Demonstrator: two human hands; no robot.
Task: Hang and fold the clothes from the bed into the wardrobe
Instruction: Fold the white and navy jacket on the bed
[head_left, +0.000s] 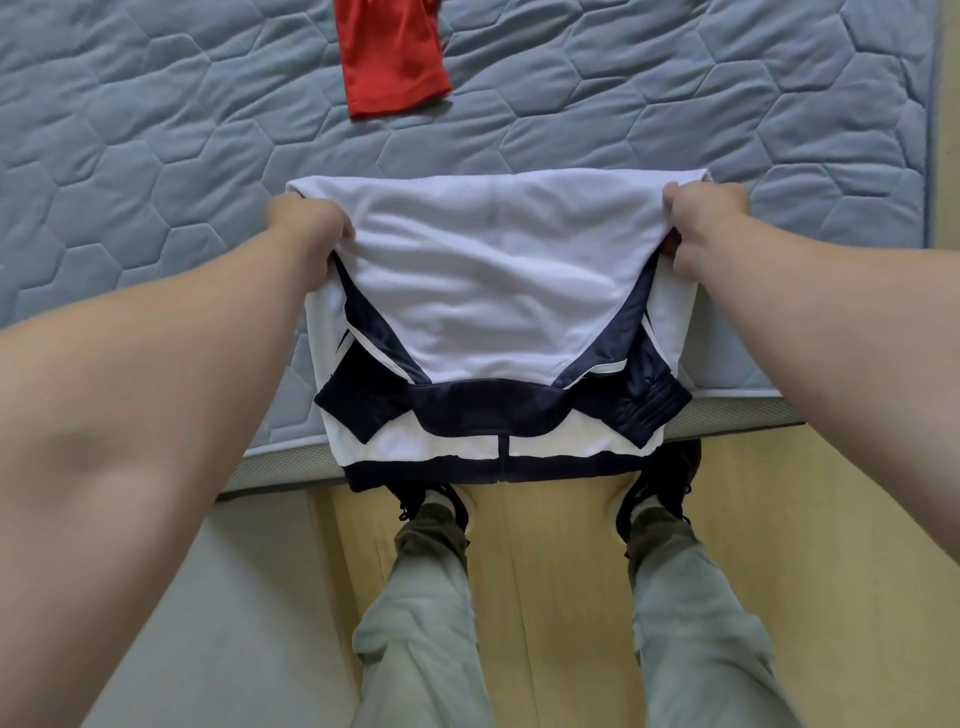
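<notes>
Both hands, the left hand (306, 236) and right hand (701, 223), grip the folded white-and-navy jacket (493, 312) at the bed (156, 156) edge, a red garment (392, 57) lying beyond.

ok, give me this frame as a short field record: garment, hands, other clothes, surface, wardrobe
garment: white and navy top, partly folded, at the near edge of the mattress, lower hem overhanging the edge
left hand: grips the left end of the upper fold, fingers curled into the cloth
right hand: grips the right end of the same fold
other clothes: red garment, farther up the bed, apart from the top, cut off by the frame
surface: blue-grey quilted mattress
floor: wooden floor
wardrobe: not in view
</notes>
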